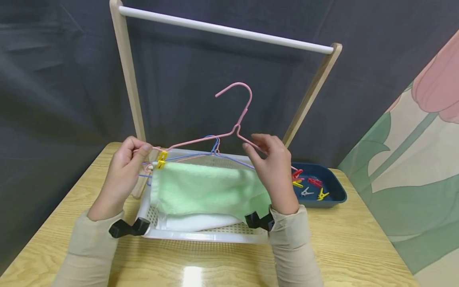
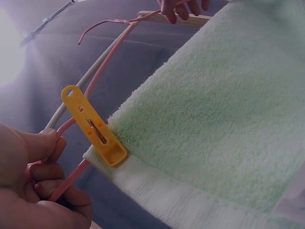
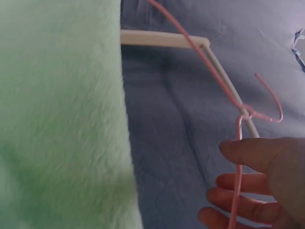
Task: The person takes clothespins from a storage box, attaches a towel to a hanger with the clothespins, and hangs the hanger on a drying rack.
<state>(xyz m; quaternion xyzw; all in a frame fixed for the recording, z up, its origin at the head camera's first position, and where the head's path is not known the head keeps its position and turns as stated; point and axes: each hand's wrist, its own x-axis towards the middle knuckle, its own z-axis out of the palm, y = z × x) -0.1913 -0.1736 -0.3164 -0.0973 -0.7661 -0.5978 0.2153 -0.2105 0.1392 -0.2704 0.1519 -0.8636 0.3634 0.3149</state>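
My left hand (image 1: 123, 169) grips the left end of a pink wire hanger (image 1: 201, 140), whose hook points up. A yellow clothespin (image 2: 95, 129) clamps one corner of a light green towel (image 1: 204, 187) to the hanger's left end, and the towel hangs below. Around the hanger's right arm, my right hand (image 1: 274, 169) has its fingers loosely bent. In the right wrist view the thumb stands apart from the other fingers, which lie behind the wire. The hanger's far right end is partly hidden behind this hand.
Beneath the hands stands a white basket (image 1: 204, 236) with white cloth, a blue hanger (image 1: 234, 160) and another pink hanger. A dark blue tray (image 1: 335, 199) at the right holds several clothespins (image 1: 314, 182). Behind rises a wooden rack (image 1: 127, 71) with a white bar (image 1: 226, 30).
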